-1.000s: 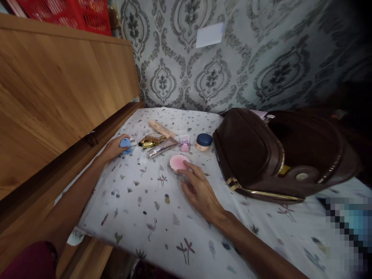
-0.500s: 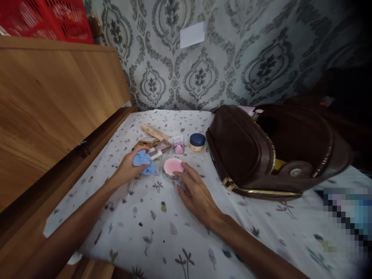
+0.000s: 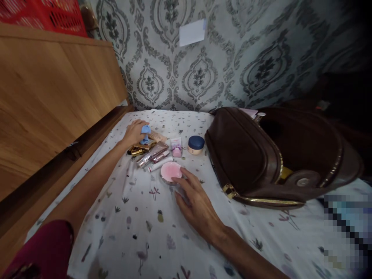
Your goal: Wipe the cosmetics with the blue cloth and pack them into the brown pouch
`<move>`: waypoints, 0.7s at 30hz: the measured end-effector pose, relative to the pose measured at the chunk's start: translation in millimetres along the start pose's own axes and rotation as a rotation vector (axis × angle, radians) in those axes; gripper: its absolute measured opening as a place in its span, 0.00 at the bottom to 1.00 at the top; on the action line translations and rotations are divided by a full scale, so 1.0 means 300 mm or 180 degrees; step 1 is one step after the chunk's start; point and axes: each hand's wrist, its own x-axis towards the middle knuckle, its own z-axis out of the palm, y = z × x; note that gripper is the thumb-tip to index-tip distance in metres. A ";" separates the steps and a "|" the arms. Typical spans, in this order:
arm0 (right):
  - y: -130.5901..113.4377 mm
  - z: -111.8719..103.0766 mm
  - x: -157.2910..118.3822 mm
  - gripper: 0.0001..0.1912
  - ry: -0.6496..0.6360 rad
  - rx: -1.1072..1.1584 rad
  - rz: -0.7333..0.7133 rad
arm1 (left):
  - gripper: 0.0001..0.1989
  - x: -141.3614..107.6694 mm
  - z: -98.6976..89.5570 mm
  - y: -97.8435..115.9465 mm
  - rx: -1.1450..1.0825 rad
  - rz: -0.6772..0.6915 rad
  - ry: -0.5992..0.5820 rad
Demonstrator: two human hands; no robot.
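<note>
My left hand is closed around a crumpled blue cloth at the far left end of the cosmetics. Just under the cloth lies a peach tube, partly covered. Gold items, a shiny pinkish tube and a slim white tube are bunched close by. My right hand has its fingers stretched out, their tips at the right edge of a round pink compact lying flat. Behind the compact are a small purple-and-white pack and a jar with a blue lid.
A brown leather bag gapes unzipped on the right of the patterned white sheet. A wooden cabinet borders the left side, with a red basket on top. Patterned wallpaper closes off the back.
My left hand has moved away from me with the blue cloth, to the back of the pile, uncovering the tubes. My right hand stays by the pink compact. The view has shifted slightly.
</note>
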 end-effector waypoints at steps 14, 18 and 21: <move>0.004 0.003 -0.004 0.21 -0.0050 0.0118 0.0051 | 0.27 0.057 0.018 -0.149 0.0695 -0.0045 -0.0841; 0.005 0.006 -0.003 0.20 -0.0031 0.0127 0.0039 | 0.24 -0.005 -0.035 -0.197 0.0684 -0.0276 -0.0871; 0.004 0.008 -0.002 0.21 0.0002 0.0163 0.0030 | 0.17 -0.079 -0.095 -0.220 0.0682 -0.0387 -0.0768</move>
